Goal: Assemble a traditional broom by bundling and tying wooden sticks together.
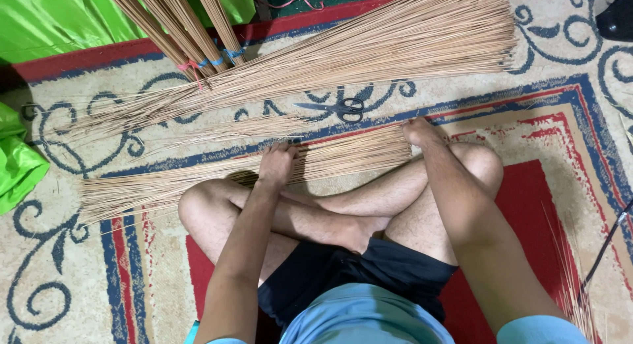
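A person sits cross-legged on a patterned carpet (pixel 560 153). The left hand (pixel 277 165) and right hand (pixel 419 131) both press down on a bundle of thin sticks (pixel 217 176) lying across the knees. Black scissors (pixel 343 109) lie just beyond, near a larger stick pile (pixel 369 47).

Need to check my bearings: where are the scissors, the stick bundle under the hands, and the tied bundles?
scissors (pixel 343 109), head view, on the pivot by the handles.
stick bundle (pixel 343 154), head view, mid-length between the hands.
tied bundles (pixel 210 62), head view, at the blue and pink ties.
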